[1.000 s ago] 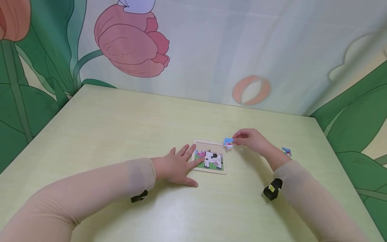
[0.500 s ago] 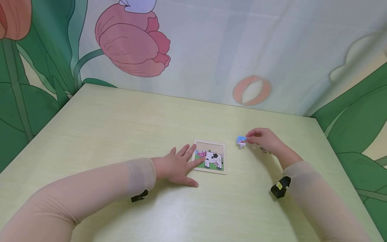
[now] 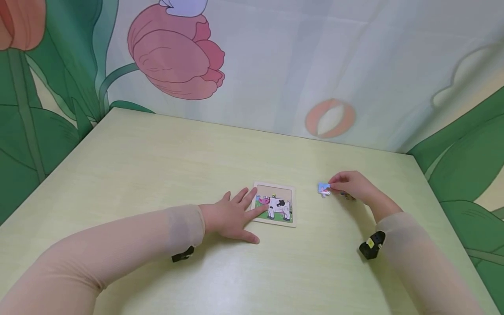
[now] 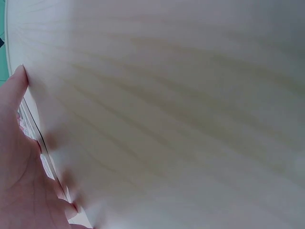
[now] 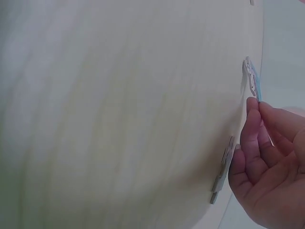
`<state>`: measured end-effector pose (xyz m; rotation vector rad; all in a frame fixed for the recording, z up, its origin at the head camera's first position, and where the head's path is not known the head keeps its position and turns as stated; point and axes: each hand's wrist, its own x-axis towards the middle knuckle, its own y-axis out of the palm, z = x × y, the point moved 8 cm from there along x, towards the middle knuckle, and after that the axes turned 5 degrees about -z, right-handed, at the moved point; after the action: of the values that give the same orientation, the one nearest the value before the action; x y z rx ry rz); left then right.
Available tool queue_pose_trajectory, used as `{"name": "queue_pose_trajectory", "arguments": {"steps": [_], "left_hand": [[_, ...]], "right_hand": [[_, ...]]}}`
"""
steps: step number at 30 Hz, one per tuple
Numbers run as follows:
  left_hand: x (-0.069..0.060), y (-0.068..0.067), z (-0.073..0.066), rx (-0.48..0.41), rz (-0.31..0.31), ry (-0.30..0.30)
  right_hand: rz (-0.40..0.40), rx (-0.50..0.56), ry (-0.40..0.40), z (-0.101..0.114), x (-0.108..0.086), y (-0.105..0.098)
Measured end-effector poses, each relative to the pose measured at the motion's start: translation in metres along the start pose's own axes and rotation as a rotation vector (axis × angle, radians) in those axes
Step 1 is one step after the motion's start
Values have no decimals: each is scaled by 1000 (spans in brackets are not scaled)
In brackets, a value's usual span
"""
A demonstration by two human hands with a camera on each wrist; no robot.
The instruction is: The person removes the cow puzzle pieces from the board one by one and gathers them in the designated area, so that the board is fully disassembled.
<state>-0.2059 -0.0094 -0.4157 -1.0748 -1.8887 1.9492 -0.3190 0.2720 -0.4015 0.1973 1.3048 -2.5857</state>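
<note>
In the head view my left hand lies with fingers spread over the left side of a wooden puzzle board with a cow picture. The board's upper strip shows bare wood. To the right of the board, my right hand pinches a blue and white puzzle piece between thumb and fingertips. The right wrist view shows this piece edge-on beyond the fingertips; whether it touches the table I cannot tell. Another puzzle piece lies under the right hand, partly hidden; a piece shows beside the fingers in the right wrist view.
A pale wooden table extends around both hands. Behind it hangs a curtain printed with flowers and leaves. At the top edge of the right wrist view, a small object is cut off.
My right hand has moved right, away from the board, carrying the pinched puzzle piece. The forearm now covers where another piece showed at the right. My left hand stays on the board.
</note>
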Motion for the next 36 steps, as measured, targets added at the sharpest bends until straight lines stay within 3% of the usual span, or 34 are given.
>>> {"name": "queue_pose_trajectory", "arguments": {"steps": [13, 17, 20, 29, 32, 36], "left_hand": [[1, 0, -1, 4, -2, 0], [1, -1, -2, 1, -3, 4], [2, 0, -1, 0, -1, 1], [1, -1, 0, 11, -1, -3], [0, -2, -1, 5, 5, -5], [1, -2, -1, 3, 15, -4]], "right_hand": [[-43, -55, 28, -8, 3, -2], [-82, -37, 37, -3, -1, -6], [-82, 11, -3, 8, -3, -4], [66, 106, -113, 58, -11, 40], [136, 70, -163, 74, -17, 59], [161, -82, -262, 91, -27, 75]]}}
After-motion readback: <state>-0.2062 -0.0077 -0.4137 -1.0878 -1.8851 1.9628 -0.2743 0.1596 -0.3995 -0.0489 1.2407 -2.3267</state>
